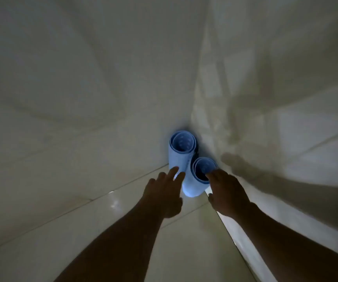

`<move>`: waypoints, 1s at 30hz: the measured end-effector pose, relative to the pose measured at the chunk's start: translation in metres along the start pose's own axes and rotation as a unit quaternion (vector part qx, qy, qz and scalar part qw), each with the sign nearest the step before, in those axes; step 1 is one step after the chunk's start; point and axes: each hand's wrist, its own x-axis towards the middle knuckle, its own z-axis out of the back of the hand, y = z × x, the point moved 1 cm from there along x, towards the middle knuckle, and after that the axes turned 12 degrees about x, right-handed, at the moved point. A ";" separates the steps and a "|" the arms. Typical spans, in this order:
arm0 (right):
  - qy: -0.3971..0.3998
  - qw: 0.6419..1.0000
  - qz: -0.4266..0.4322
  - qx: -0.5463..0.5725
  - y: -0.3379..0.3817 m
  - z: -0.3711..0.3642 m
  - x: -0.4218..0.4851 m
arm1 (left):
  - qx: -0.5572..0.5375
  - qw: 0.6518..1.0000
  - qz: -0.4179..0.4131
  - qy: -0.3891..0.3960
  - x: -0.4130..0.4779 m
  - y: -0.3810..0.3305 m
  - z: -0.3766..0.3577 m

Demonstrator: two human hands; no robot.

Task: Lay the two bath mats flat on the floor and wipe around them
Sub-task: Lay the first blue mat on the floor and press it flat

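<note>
1. Setting: a dim tiled corner. The glossy pale floor (pixel 82 231) fills the view from 6 to 8 o'clock, and two pale walls meet in a seam that runs up toward 12 o'clock.
2. Task items: two blue bath mats, both rolled into tubes, stand on end in the corner just below the middle of the view. Neither lies flat.
3. The far roll (pixel 179 157) stands against the corner seam, with its open top facing the camera and the coiled layers visible inside.
4. The near roll (pixel 192 186) stands at 5 o'clock of the far roll. The two rolls touch or very nearly touch, and its foot rests on the floor tile.
5. Left hand (pixel 164 192): the forearm enters from 7 o'clock and the back of the hand faces up. The fingers are straight and spread, and two fingertips (pixel 175 169) lie against the far roll's outer side, low down. The hand is open and closes round nothing.
6. Right hand (pixel 228 192): the forearm enters from 4 o'clock along the foot of the right wall (pixel 286 129). The fingers are stretched forward with their tips at the near roll's top rim. The thumb is splayed toward 7 o'clock, clear of the roll. No pinch is seen, so the hand reads as open.
7. A soft shadow (pixel 255 171) of the right arm lies on the right wall at 2 o'clock of that hand.
</note>
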 end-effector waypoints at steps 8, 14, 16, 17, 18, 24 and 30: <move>-0.025 0.995 0.039 -0.088 -0.027 -0.075 0.037 | 0.015 0.999 -0.011 0.041 0.057 -0.022 -0.064; -0.099 0.982 0.162 -0.004 -0.032 -0.077 0.005 | 0.005 1.000 -0.016 0.019 0.040 -0.021 -0.080; -0.112 0.973 0.199 0.035 -0.028 -0.069 -0.012 | -0.003 1.000 -0.019 0.024 0.030 -0.020 -0.086; -0.116 0.969 0.214 0.050 -0.023 -0.065 -0.022 | -0.007 0.999 -0.023 0.024 0.024 -0.020 -0.090; -0.116 0.964 0.231 0.061 -0.019 -0.063 -0.030 | -0.012 0.999 -0.023 0.023 0.016 -0.019 -0.093; -0.096 0.956 0.276 0.023 0.024 -0.064 -0.081 | 0.034 0.999 0.010 -0.039 -0.053 0.000 -0.112; -0.050 0.967 0.239 -0.072 0.097 -0.095 -0.160 | -0.021 0.998 0.055 0.014 -0.179 0.027 -0.146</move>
